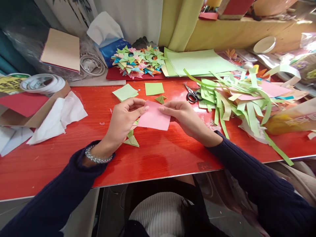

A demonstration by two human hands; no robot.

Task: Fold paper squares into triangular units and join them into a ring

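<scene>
1. Nearest, a pale ribbed garment [158, 210] shows at the lap, with the left sleeve [56, 194] and the right sleeve [251, 179], both dark navy, reaching in over the red table [158, 161]
2. A silvery bracelet [98, 158] circles the left wrist, just beyond the cuff
3. Folded green pieces [132, 141] lie on the tabletop just beside the left hand [124, 118], partly covered by it
4. The left hand pinches the pink square [155, 116] between thumb and fingers at its upper left corner; the right hand [186, 120] has its thumb and fingers closed on the upper right part of the same sheet
5. The pink square is between the two hands, its printless face turned up; whether its lower edge touches the tabletop I cannot tell
6. Just past the paper sit a small folded green triangle [161, 99], a flat green square [154, 89] and pale green squares [125, 92]
7. Black-handled scissors [194, 92] lie to the right, near a tangled heap of green strips [251, 105]
8. Farther back are a pile of colourful folded pieces [138, 62], large pale green sheets [197, 62] and a blue tissue pack [108, 52], with a yellow curtain [181, 24] behind
</scene>
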